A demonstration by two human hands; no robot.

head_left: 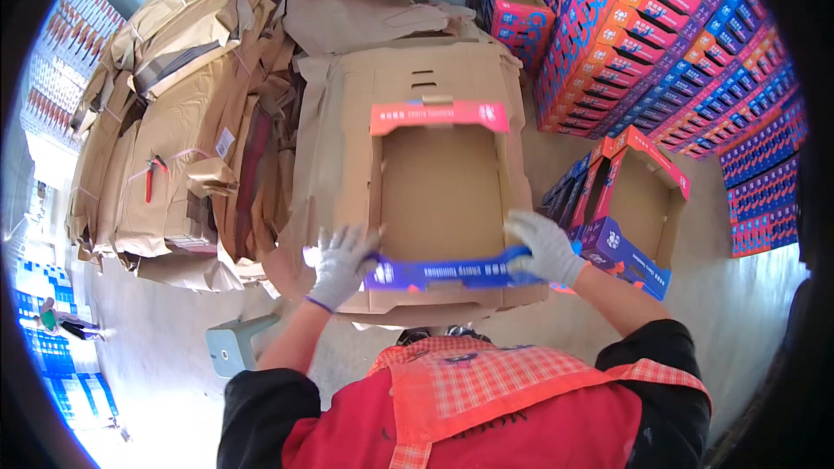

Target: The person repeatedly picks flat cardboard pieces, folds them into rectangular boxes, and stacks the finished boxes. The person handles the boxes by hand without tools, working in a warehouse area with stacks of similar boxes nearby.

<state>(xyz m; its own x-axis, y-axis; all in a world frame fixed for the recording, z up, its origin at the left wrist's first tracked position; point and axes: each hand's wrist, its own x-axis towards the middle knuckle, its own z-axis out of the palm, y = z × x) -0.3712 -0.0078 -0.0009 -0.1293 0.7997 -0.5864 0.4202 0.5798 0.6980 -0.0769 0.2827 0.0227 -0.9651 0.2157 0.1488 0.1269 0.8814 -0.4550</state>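
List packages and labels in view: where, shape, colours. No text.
Box: centre, open brown tray, red far rim, blue near rim, left hand and right hand on it.
Folded boxes: right, same colours.
Box stacks: upper right, red-blue wall.
Flat cardboard: left, brown bundles.

Camera: one fisheye view, worn on the person's head.
Facing: steeply downward and forward, over the red apron (486,408).
Nearness: close above the open cardboard tray (441,195).
Edges: floor and stacked boxes (686,43) curve around that tray.
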